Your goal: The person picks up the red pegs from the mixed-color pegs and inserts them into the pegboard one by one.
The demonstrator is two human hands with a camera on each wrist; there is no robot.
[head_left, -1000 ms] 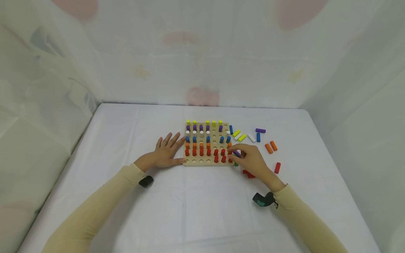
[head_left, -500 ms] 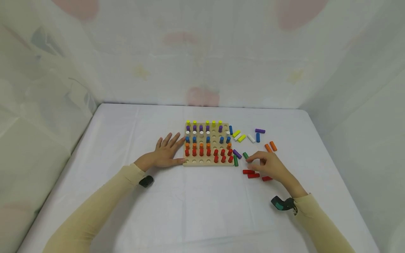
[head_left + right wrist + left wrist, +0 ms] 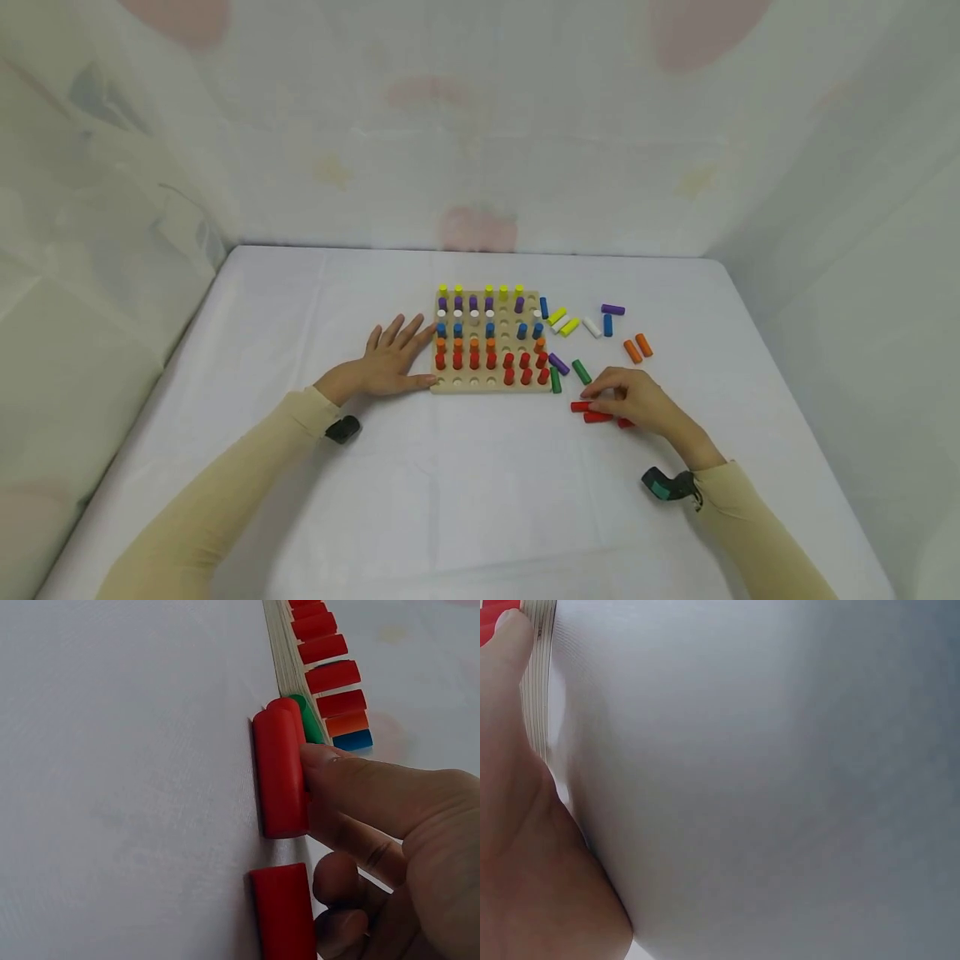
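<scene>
On the white-covered table stands a wooden pegboard (image 3: 491, 387) with rows of coloured pegs. My left hand (image 3: 386, 367) lies flat with spread fingers, thumb and fingertips against the board's left edge; its thumb also shows in the left wrist view (image 3: 510, 652). To the right of the board, my right hand (image 3: 637, 400) pinches a lying red peg (image 3: 579, 407) between thumb and index finger. A second red peg (image 3: 281, 776) lies alongside it, and a third red peg (image 3: 285, 915) is under the curled fingers. The index fingertip is partly hidden behind the pegs.
Two green pegs (image 3: 581, 372) and a purple peg (image 3: 558, 364) lie near the board's right edge. Farther back are loose yellow (image 3: 570, 327), white (image 3: 592, 327), blue (image 3: 608, 325) and orange pegs (image 3: 643, 345). Fabric walls surround the table.
My right hand has left the board's right edge, moving right and toward me, then lowered onto the loose red pegs and taken hold of one. The left hand has stayed in place.
</scene>
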